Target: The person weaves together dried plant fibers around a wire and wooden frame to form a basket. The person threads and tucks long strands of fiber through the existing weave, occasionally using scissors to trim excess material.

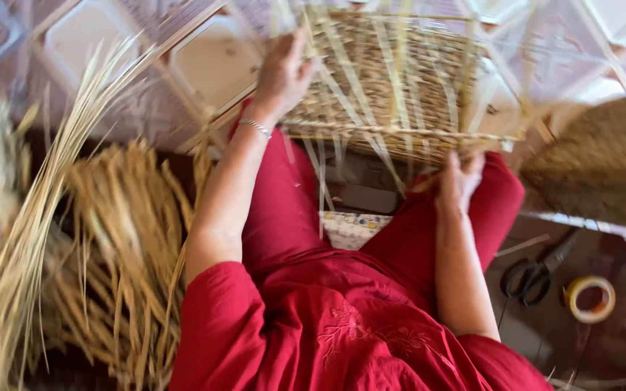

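Red-clothed lap (342,311) lowest in frame; above, left hand (282,76) and right hand (459,181) grasp half-woven tan straw basket (400,80), empty.

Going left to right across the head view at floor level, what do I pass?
Bundle of long pale reeds → heap of golden straw → left hand on the woven basket frame → right hand → black scissors → roll of tape.

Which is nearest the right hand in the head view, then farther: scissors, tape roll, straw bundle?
From the right hand:
1. Scissors, on the floor to its right.
2. Tape roll, just past the scissors.
3. Straw bundle, far across on the left.
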